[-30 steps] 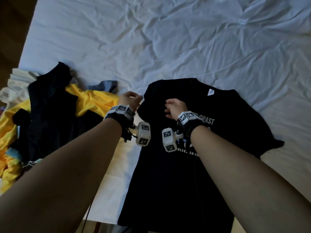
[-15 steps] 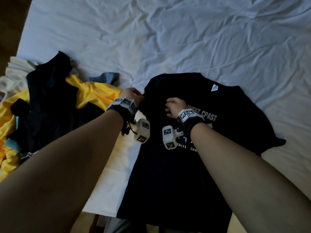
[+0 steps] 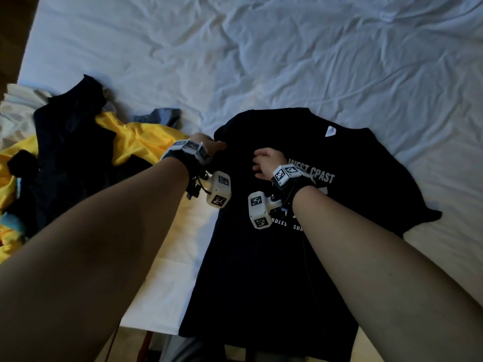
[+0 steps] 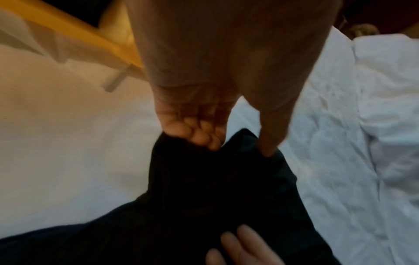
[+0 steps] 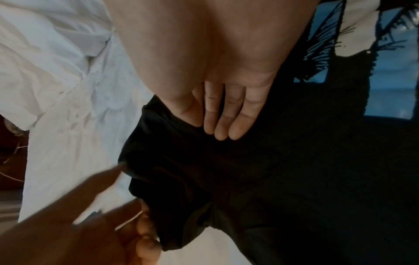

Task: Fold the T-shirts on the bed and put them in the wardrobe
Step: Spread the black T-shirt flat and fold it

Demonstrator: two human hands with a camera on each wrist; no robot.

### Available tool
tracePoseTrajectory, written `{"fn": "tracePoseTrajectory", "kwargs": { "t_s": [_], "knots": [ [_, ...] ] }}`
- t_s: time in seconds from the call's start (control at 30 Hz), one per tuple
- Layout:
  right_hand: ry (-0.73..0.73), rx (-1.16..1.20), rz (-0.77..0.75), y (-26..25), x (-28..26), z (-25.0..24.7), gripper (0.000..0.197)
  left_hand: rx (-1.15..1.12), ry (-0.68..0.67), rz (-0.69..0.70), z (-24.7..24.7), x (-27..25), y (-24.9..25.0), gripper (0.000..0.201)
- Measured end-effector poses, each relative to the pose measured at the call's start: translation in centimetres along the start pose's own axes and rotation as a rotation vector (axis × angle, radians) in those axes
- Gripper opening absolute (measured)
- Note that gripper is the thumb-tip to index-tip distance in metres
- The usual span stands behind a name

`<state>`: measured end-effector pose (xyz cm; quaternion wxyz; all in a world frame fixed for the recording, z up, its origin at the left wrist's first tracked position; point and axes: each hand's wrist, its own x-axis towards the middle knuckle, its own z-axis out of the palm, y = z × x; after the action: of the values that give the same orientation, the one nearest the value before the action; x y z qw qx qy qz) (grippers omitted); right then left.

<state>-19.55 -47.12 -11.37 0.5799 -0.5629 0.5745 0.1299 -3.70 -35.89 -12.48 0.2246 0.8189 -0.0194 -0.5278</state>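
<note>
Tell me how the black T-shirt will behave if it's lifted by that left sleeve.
Probably floppy: the black T-shirt bunches where the left hand grips it. Likely light, a single thin layer on the bed sheet. The rest should drag and unfold.

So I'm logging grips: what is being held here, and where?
The left hand pinches the black T-shirt at its folded sleeve edge; the right hand lies flat on it.

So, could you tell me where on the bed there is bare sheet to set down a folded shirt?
The white sheet lies bare beyond the black T-shirt collar and along its right side. A narrower bare strip runs between that shirt and the clothes pile. The left edge is crowded by the pile, and the left hand and right hand occupy the shirt's shoulder.
</note>
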Motion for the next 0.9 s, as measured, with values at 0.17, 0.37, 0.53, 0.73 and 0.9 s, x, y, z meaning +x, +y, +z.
{"fn": "tracePoseTrajectory", "kwargs": {
  "t_s": [0.17,0.37,0.53,0.73,0.9],
  "knots": [
    [-0.02,-0.01,-0.002,0.3,0.3,-0.2,0.027,-0.124,0.139,0.061,0.0,0.0,0.1,0.025],
    [-0.03,-0.022,0.006,0.0,0.6,-0.2,0.029,-0.541,-0.412,-0.091,-0.9,-2.1,0.6,0.034],
    [-0.05,-0.038,-0.013,0.2,0.5,-0.4,0.029,-0.752,-0.316,0.063,-0.5,-4.1,1.4,0.02],
    [-0.043,-0.083,-0.036,0.0,0.4,-0.4,0.027,-0.419,-0.103,0.31,-1.1,-4.3,-0.9,0.072],
    [-0.039,-0.192,-0.072,-0.2,-0.1,0.0,0.029,-0.254,0.001,0.23,-1.6,-3.7,-2.9,0.089]
  ]
}}
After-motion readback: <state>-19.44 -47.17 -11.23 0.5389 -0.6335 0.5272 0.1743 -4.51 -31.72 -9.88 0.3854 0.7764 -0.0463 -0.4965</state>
